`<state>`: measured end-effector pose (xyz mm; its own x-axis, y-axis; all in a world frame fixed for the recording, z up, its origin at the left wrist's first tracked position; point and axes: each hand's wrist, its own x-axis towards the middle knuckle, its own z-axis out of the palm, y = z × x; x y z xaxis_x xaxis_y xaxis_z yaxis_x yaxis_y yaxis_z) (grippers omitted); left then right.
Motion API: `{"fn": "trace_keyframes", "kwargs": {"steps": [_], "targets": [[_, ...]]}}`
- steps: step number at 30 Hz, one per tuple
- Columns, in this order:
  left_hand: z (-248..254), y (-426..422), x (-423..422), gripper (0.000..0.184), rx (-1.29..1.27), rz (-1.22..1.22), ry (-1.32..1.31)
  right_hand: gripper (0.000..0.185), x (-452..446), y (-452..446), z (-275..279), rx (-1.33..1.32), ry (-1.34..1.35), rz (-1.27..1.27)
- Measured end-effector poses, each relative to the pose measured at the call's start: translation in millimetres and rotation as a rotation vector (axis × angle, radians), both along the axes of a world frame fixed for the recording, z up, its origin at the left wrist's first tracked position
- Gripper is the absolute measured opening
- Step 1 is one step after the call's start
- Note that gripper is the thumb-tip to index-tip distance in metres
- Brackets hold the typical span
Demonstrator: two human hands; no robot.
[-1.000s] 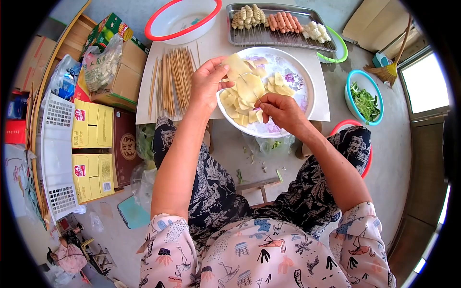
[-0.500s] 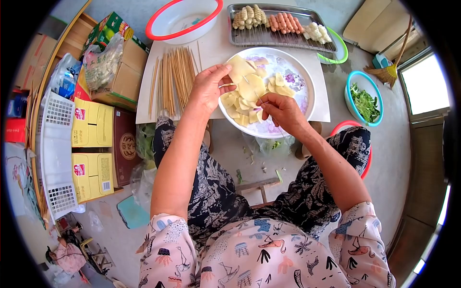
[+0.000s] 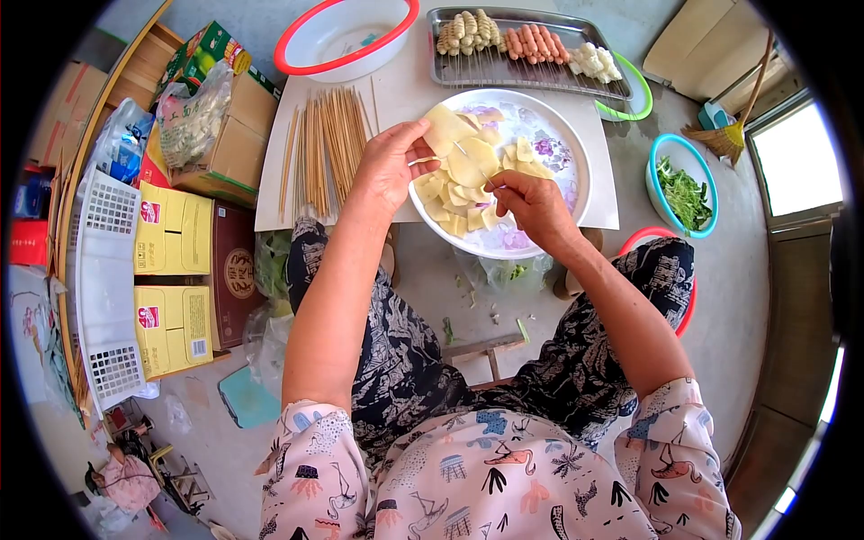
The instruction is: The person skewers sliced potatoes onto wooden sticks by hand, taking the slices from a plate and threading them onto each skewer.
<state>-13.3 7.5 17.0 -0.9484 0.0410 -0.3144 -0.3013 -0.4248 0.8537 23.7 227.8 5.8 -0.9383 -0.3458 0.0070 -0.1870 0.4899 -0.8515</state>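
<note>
Pinched between the thumb and fingers of my left hand is a thin, pale yellow potato slice. A second, rounder slice lies just below it, apparently threaded on the same thin bamboo skewer. My right hand is closed on the lower end of that skewer, which is mostly hidden by the fingers. Both hands are over a large white plate with a purple flower pattern. Loose potato slices are heaped on the plate's left side, with a few more near its middle.
Left of the plate lie many bare bamboo skewers. Behind it, a metal tray holds filled skewers, beside a red-rimmed basin. A blue-rimmed bowl of greens stands on the floor at right. Cartons are stacked at left.
My right hand has shifted very slightly right and its fingers have drawn closer together on the skewer. The slice in my left hand has tilted a little; the rest looks the same.
</note>
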Motion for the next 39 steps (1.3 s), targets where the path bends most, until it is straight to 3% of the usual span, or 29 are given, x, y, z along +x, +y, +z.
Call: {"fn": "trace_keyframes", "kwargs": {"steps": [22, 26, 28, 39], "targets": [[-6.4, 0.5, -1.8, 0.018, 0.0, -0.028, -0.008, 0.016, -0.4, -1.0, -1.5, 0.026, 0.036, -0.009], [-5.4, -0.3, -0.8, 0.019, -0.013, -0.02, -0.009, 0.013, -1.2, -2.2, 0.4, -0.134, -0.076, 0.005], [-5.3, -1.1, -2.5, 0.021, 0.012, 0.104, -0.005, 0.013, -1.0, -1.6, 2.7, -0.156, -0.118, 0.003], [-3.8, -10.7, -4.1, 0.022, 0.01, 0.14, 0.051, 0.013, 4.8, 3.3, 0.5, 0.02, -0.022, 0.035]]}}
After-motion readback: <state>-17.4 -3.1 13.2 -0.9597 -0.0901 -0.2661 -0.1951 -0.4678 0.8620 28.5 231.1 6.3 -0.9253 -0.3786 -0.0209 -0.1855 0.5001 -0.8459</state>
